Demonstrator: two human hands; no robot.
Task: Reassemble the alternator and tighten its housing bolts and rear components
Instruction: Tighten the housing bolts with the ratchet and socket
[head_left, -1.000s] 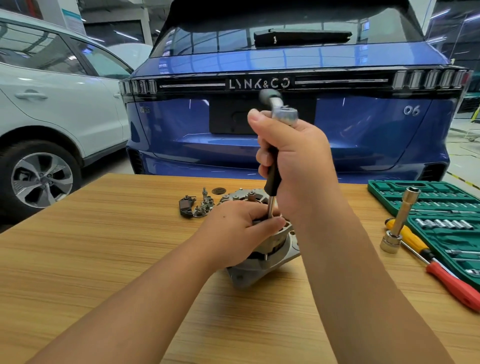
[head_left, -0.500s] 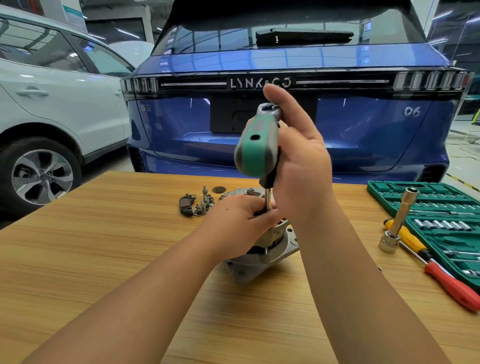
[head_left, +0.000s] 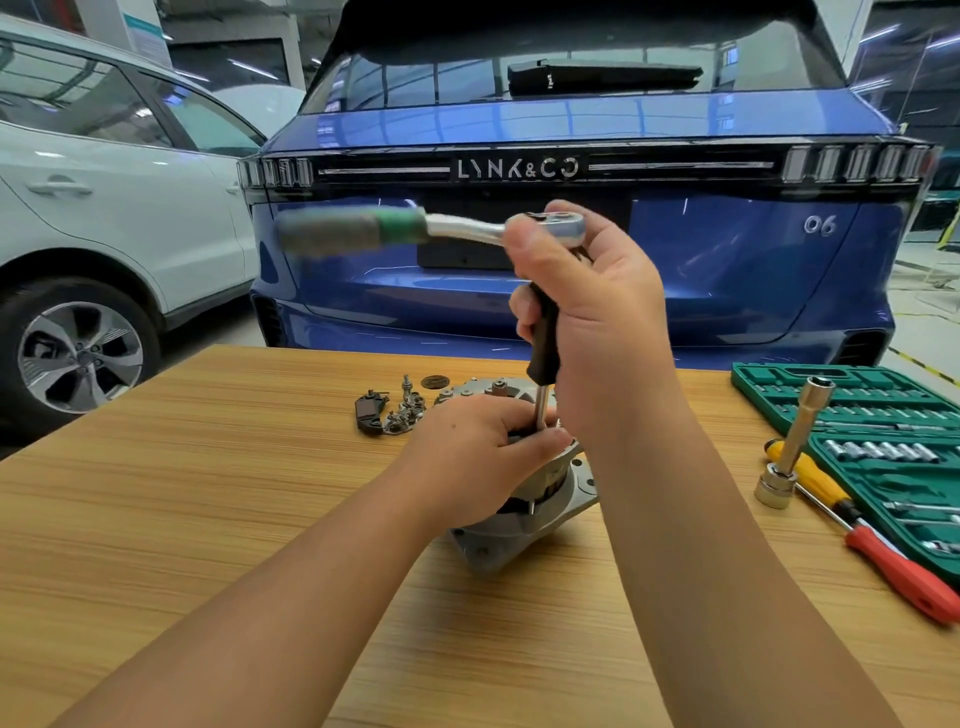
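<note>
Two hands are on the job: our left hand (head_left: 480, 457) curls over the top of the alternator (head_left: 524, 499), which stands on the counter (head_left: 208, 467) just in front of us, and its fingers steady the housing around the foot of the extension bar (head_left: 542, 371). Our right hand (head_left: 592, 322) is wrapped round the black grip of that bar, thumb up against the head of the ratchet (head_left: 467, 228), whose green handle points left and is blurred. We judge that we are running down one of the housing bolts; the bolt and socket are hidden under the left hand, so we cannot tell how far it is seated. Next we need another stroke with the bar kept upright and the body held from turning. Loose rear parts (head_left: 400, 413) lie just behind the alternator, not yet fitted. At right lie a socket set (head_left: 883, 431) and screwdrivers (head_left: 857, 525).
</note>
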